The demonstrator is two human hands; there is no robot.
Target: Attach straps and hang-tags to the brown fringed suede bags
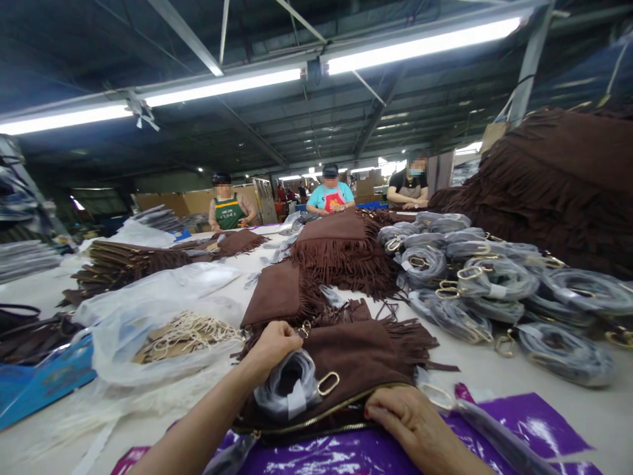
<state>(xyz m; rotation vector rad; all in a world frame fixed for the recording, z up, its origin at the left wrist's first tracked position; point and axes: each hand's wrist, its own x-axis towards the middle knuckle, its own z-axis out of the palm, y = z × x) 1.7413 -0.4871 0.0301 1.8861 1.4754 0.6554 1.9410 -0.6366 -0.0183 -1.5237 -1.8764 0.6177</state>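
Observation:
A brown fringed bag [353,356] lies in front of me, its gold zipper [341,409] open along the near edge. On its left part rests a coiled strap [287,386] in clear plastic with a white band and a gold oval clasp [328,383]. My left hand [274,346] is closed just above the coil, fingertips beside a small gold clasp [305,328]; what they pinch is hidden. My right hand [408,415] is closed on the bag's edge at the right end of the zipper opening, thumb at the gap. Purple plastic packaging [297,455] lies beneath the bag.
Wrapped coiled straps [494,277] are heaped at the right, before a tall pile of brown fringed material [564,171]. More fringed bags [336,241] lie ahead. At the left, a clear plastic bag [119,343] holds cords and cardboard tags. Several people [230,208] stand across the table.

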